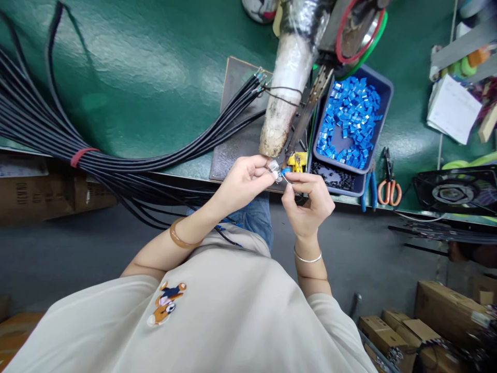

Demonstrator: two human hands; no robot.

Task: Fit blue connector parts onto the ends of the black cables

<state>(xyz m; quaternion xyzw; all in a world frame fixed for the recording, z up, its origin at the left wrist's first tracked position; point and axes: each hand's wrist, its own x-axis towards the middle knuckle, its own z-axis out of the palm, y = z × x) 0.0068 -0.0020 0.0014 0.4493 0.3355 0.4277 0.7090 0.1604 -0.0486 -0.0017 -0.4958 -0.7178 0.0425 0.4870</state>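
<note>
My left hand [250, 178] is closed in a pinch on a small silvery metal connector piece [275, 168], just below the tip of a wrapped machine arm. Close against it, my right hand [308, 199] is also closed, thumb and forefinger pressed round a thin pale wire-like piece [286, 179]. A small blue plastic piece [286, 170] shows between the two hands; which fingers bear it I cannot tell. Just behind the fingertips sits a yellow fixture [297, 161]. Fingers partly hide the small parts.
A bundle of black cables [128, 163], tied with a red band [83, 155], runs across the left of the green bench [155, 62]. Right of the machine arm [285, 88] stands a bin [382, 111] of blue pieces, over a tray of black ones. Pliers [387, 178] and a fan [456, 191] lie farther right.
</note>
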